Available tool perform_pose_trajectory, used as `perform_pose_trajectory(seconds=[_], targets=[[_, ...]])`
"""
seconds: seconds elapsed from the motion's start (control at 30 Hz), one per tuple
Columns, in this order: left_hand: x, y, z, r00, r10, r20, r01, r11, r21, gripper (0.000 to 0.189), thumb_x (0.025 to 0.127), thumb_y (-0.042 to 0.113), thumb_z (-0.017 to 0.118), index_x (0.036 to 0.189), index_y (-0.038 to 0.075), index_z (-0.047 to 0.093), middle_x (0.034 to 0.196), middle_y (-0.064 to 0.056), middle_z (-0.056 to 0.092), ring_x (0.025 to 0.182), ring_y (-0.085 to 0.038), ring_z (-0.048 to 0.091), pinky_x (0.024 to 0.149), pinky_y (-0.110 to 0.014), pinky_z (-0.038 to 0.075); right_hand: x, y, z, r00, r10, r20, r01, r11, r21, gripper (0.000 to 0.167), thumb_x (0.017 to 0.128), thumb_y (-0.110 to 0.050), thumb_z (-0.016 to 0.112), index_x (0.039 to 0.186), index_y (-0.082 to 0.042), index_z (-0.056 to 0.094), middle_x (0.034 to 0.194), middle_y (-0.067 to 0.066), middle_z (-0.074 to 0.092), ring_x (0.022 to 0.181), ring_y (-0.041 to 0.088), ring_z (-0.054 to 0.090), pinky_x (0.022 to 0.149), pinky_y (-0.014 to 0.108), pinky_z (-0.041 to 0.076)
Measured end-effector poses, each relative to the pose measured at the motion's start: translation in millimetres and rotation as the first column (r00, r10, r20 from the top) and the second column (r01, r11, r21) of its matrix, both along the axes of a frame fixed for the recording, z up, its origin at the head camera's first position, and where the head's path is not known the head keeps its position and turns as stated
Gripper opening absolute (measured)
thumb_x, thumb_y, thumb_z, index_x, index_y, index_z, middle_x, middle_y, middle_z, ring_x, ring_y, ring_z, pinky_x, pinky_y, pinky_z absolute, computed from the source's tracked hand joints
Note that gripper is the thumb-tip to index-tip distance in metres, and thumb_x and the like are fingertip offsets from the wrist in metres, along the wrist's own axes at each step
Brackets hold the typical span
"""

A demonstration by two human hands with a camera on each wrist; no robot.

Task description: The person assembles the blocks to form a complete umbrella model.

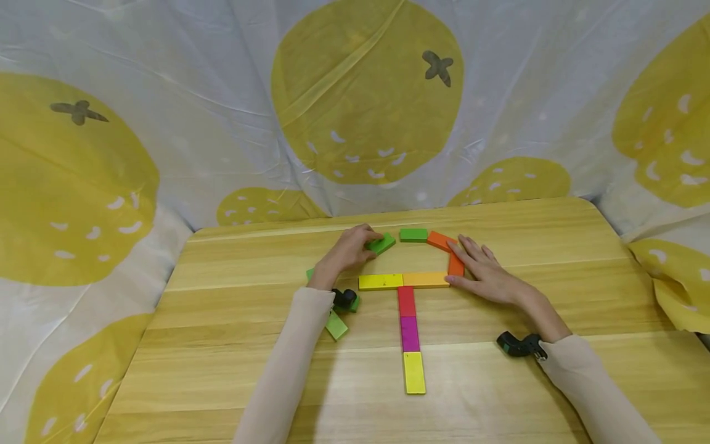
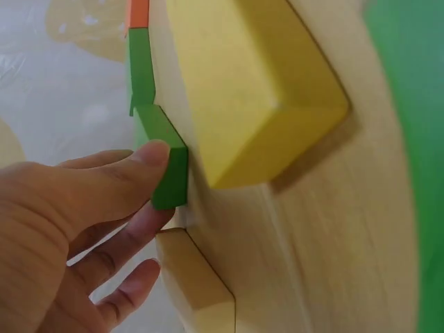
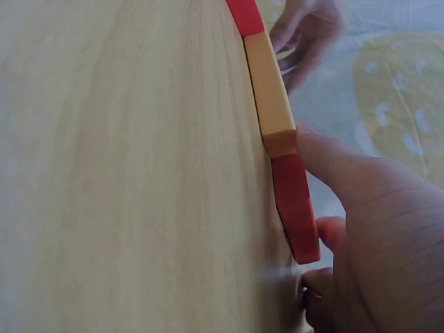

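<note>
My left hand (image 1: 349,248) pinches a green block (image 1: 384,244) between thumb and fingers, at the left of a curve of blocks. To its right lie another green block (image 1: 413,235) and a slanted orange block (image 1: 440,240). With fingers extended, my right hand (image 1: 488,275) touches the upright-running orange block (image 1: 457,266); its thumb meets the end of a light orange block (image 1: 426,280). That block continues a row with a yellow block (image 1: 380,282). Below their joint runs a line of a red block (image 1: 407,301), a purple block (image 1: 410,333) and a yellow block (image 1: 414,372).
Beside the left forearm lie a light green block (image 1: 336,325) and other green blocks, partly hidden by the sleeve and wrist camera. A pale block (image 2: 198,284) sits below the left fingers in the left wrist view. A fruit-patterned curtain (image 1: 366,111) hangs behind the wooden table (image 1: 222,345).
</note>
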State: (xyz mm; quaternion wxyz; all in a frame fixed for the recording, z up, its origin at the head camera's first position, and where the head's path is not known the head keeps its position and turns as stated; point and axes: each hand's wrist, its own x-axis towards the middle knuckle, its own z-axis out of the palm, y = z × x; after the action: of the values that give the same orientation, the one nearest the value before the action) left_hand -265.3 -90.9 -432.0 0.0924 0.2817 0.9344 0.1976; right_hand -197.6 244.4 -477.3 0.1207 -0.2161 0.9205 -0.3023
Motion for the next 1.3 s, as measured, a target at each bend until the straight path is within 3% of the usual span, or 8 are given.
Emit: perform_pose_trajectory(seconds=[0.2, 0.47, 1.3], targets=[[-1.3, -3.3, -2.9, 1.000, 0.016, -0.019, -0.016, 1.000, 0.009, 0.042, 0.096, 0.008, 0.072, 0.138, 0.006, 0.066, 0.132, -0.015, 0.068, 0.121, -0.032, 0.065, 0.111, -0.048, 0.046, 0.3, 0, -1.3, 1.000, 0.003, -0.004, -0.003, 1.000, 0.003, 0.089, 0.103, -0.049, 0.058, 0.168, -0.014, 0.009, 0.174, 0.021, -0.004, 0.161, 0.043, -0.005, 0.127, 0.064, -0.007], [-3.9, -1.9, -3.8, 0.999, 0.044, -0.019, -0.043, 0.999, 0.012, 0.041, 0.096, 0.010, 0.073, 0.136, 0.008, 0.068, 0.133, -0.013, 0.068, 0.122, -0.032, 0.064, 0.101, -0.045, 0.044, -0.3, 0, -0.8, 1.000, 0.001, 0.003, -0.001, 1.000, 0.007, 0.088, 0.103, -0.049, 0.058, 0.168, -0.016, 0.008, 0.174, 0.020, -0.005, 0.161, 0.042, -0.006, 0.128, 0.064, -0.007], [-14.0, 4.7, -5.8, 0.999, 0.038, -0.013, -0.038, 0.999, 0.015, 0.040, 0.098, 0.009, 0.070, 0.138, 0.010, 0.067, 0.139, -0.011, 0.066, 0.130, -0.031, 0.061, 0.113, -0.049, 0.042, -1.0, 0, -2.3, 1.000, 0.006, -0.002, -0.006, 1.000, 0.003, 0.088, 0.103, -0.049, 0.058, 0.168, -0.016, 0.008, 0.174, 0.021, -0.005, 0.161, 0.043, -0.006, 0.127, 0.064, -0.008]])
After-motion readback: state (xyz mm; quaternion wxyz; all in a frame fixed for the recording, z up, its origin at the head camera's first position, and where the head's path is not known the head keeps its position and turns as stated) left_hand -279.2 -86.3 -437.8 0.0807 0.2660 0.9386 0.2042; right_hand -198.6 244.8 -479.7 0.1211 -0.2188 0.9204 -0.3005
